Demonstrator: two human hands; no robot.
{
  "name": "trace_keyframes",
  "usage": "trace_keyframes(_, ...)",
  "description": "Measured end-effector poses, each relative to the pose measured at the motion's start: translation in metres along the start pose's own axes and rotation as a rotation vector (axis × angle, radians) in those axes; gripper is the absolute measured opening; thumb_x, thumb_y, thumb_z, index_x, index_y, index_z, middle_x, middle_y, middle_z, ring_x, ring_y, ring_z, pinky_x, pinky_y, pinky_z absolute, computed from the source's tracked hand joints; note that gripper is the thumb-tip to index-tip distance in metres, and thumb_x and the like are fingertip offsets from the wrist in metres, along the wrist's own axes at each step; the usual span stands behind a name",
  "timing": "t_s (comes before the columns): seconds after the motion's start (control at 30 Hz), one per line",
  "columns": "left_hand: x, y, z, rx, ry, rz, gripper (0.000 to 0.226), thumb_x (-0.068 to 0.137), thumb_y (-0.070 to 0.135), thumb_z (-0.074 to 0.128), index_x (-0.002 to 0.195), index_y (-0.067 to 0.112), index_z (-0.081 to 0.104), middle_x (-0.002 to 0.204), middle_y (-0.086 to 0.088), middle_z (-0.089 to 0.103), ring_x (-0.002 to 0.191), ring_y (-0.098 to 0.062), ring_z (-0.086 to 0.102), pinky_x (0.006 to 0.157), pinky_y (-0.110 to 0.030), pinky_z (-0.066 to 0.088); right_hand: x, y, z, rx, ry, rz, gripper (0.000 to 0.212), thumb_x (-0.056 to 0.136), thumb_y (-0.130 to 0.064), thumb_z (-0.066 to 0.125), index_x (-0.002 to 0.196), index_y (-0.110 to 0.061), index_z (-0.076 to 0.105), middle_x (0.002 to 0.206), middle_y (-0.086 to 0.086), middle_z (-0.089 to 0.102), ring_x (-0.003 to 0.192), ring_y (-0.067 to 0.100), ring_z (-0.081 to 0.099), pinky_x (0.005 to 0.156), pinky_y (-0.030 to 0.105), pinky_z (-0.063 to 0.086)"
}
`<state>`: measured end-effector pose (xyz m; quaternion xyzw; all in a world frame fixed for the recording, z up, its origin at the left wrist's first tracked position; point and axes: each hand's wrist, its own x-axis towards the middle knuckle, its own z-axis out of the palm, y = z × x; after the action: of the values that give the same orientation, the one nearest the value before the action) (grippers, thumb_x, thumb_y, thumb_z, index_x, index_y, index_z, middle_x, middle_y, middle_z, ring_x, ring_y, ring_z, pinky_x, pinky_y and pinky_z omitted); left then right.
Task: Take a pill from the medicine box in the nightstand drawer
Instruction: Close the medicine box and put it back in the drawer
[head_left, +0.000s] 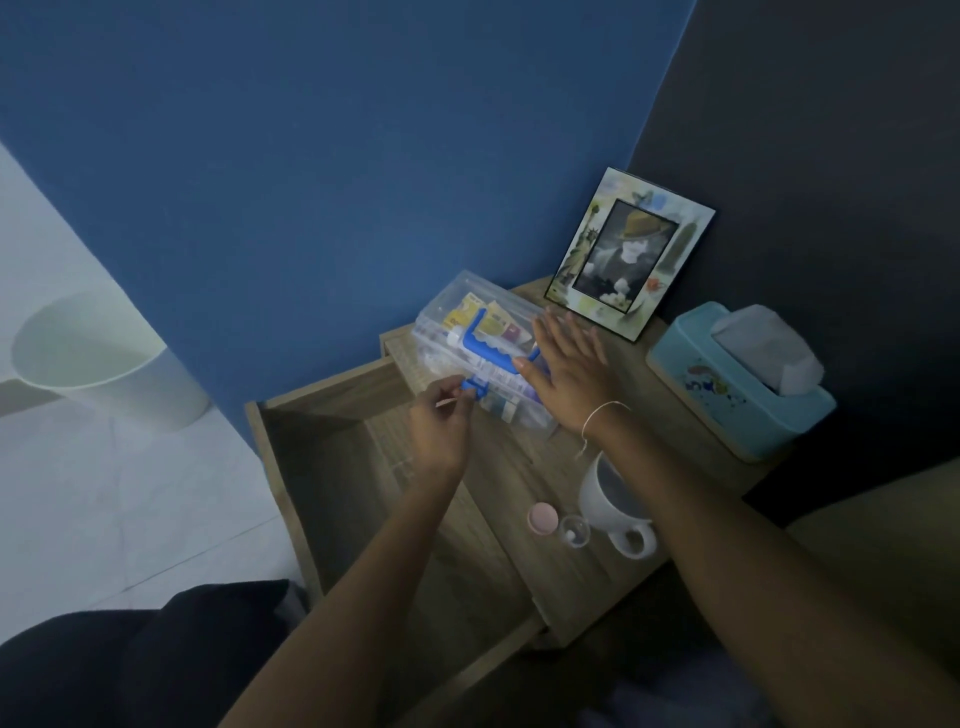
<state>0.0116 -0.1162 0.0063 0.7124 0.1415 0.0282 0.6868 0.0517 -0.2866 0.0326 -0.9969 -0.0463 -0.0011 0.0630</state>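
Observation:
A clear plastic medicine box (470, 332) with a blue handle (488, 348) lies on the wooden nightstand (561, 467), its lid down. My left hand (441, 421) pinches the small blue latch (474, 387) at the box's front edge. My right hand (569, 369) rests flat, fingers spread, on the right end of the lid beside the handle. The drawer (322, 467) stands pulled out below the box and looks empty. A small clear pill bottle (574, 530) lies uncapped near the front, next to its pink cap (543, 518).
A white mug (615, 501) stands by the pill bottle under my right forearm. A teal tissue box (737, 384) and a picture frame (631, 254) sit at the back right. A white bin (104, 358) stands on the floor to the left.

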Motion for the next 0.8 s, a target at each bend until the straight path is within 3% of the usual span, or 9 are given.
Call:
trace_keyframes(0.13,0.005,0.001,0.004,-0.058,0.003,-0.003,0.024,0.086,0.021,0.068,0.105,0.008,0.066,0.089,0.003,0.066,0.083,-0.007,0.062,0.071,-0.018,0.05,0.002,0.002,0.002,-0.001,0.012,0.006,0.068,0.095,-0.06,0.016,0.151,-0.023,0.002,0.161,-0.003,0.0,0.148,0.018,-0.007,0.116,0.039,-0.012)
trace_keyframes(0.27,0.016,0.006,0.013,-0.063,0.037,-0.051,0.025,0.081,0.021,0.073,0.092,0.01,0.053,0.076,0.005,0.057,0.072,-0.008,0.055,0.066,-0.019,0.047,0.004,0.003,0.004,0.001,0.014,0.001,0.068,0.094,-0.061,0.015,0.151,-0.025,0.001,0.161,-0.003,0.0,0.148,0.018,-0.008,0.117,0.041,-0.01)
trace_keyframes(0.4,0.021,-0.001,0.014,0.027,-0.056,-0.037,0.019,0.086,0.029,0.067,0.083,0.012,0.06,0.074,0.003,0.059,0.07,-0.01,0.054,0.065,-0.022,0.045,0.006,0.004,0.005,-0.004,0.018,0.002,0.068,0.093,-0.062,0.013,0.15,-0.027,0.002,0.161,-0.004,-0.001,0.147,0.017,-0.008,0.115,0.039,-0.013)
trace_keyframes(0.63,0.021,-0.006,0.01,-0.011,-0.216,-0.028,0.023,0.093,0.032,0.057,0.084,0.011,0.059,0.089,-0.013,0.065,0.089,-0.029,0.063,0.094,-0.053,0.05,0.006,0.007,0.008,-0.001,0.028,-0.019,0.068,0.093,-0.062,0.013,0.15,-0.028,0.002,0.161,-0.004,-0.001,0.147,0.017,-0.009,0.113,0.037,-0.014)
trace_keyframes(0.8,0.025,-0.005,0.008,-0.016,-0.26,-0.025,0.023,0.093,0.034,0.056,0.085,0.013,0.057,0.088,-0.009,0.065,0.091,-0.027,0.063,0.095,-0.052,0.05,0.006,0.007,0.008,-0.007,0.018,-0.027,0.067,0.094,-0.06,0.014,0.151,-0.027,0.002,0.161,-0.004,-0.001,0.147,0.017,-0.009,0.115,0.039,-0.011)
